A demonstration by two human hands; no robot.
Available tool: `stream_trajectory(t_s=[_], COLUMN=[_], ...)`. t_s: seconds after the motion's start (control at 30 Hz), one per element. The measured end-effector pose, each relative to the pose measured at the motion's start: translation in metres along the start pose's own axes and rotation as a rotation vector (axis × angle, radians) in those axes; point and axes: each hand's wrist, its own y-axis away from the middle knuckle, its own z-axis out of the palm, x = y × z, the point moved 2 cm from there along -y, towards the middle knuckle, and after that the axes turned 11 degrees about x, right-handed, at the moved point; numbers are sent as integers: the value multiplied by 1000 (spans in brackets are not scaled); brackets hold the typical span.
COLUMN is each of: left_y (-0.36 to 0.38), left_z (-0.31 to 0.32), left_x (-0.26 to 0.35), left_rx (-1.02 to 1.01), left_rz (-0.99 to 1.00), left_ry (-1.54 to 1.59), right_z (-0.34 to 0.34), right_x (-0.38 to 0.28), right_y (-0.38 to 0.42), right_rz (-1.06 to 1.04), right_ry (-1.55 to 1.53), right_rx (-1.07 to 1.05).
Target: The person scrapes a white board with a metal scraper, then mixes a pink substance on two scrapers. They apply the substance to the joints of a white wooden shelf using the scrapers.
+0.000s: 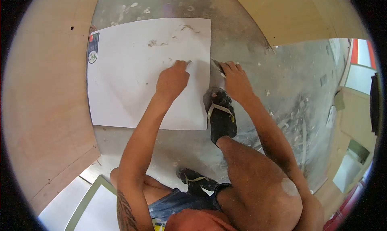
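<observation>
A large white board (133, 78) lies flat on the floor, with a dark printed label at its upper left corner. My left hand (172, 81) rests on the board, fingers curled in; a small greyish bit shows at the fingertips, too small to name. Just off the board's right edge, my right hand (238, 81) is closed around a dark knife (218, 65), its pointed end at that edge. Its exact type is partly hidden by the fingers. My sandalled foot (221, 112) stands by the board's right edge, below the knife.
Brownish scraps (157, 43) lie on the board's upper part. Wooden panels stand at the left (48, 90) and upper right (298, 13). The grey concrete floor (282, 78) carries white splashes and debris. A green-edged white panel (94, 209) is at lower left.
</observation>
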Motion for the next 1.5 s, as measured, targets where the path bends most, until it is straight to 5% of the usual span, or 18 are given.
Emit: stream_trajectory(t_s=[0.07,0.13,0.2,0.27,0.3,0.37,0.4,0.47,0.5,0.57,0.67,0.87,0.93,1.0,1.07,1.1,1.17,1.5], left_y=[13,36,65,84,89,97,96,96,100,104,116,110,110,105,105,104,110,120], left_z=[-9,-9,45,66,67,72,68,61,63,58,79,66,68,66,70,72,72,76], left_x=[5,4,-13,11,15,25,26,29,30,41,46,56,58,53,53,52,56,59], left_rx=[157,176,237,439,442,52,53,-442,-437,12,112,-9,-24,-45,-374,-376,-48,-47], left_rz=[-147,-725,-846,-1294,-1303,-1217,-1221,-690,-696,-273,-85,-166,-157,-129,-204,-213,-159,-164], left_ry=[170,471,634,1261,1262,1085,1093,231,236,203,-12,7,-45,-98,-136,-129,-97,-79], right_z=[2,11,6,9,13,23,31,41,43,51,60,65,70,79,84,81,79,78], right_x=[-5,-14,-30,-44,-50,-53,-53,-52,-52,-52,-54,-74,-76,-78,-80,-83,-87,-100], right_y=[3,4,4,1,1,8,13,24,28,32,27,-46,-63,-22,-8,-14,-21,-43], right_rz=[-3,-72,-114,-149,-201,-254,-299,-354,-359,-367,-370,-365,-345,-363,-402,-392,-375,-432], right_ry=[-19,26,34,47,69,94,142,191,201,208,172,182,242,249,261,244,223,192], right_rx=[7,96,97,86,71,45,59,66,42,16,39,113,-44,-33,-51,-11,-5,-17])
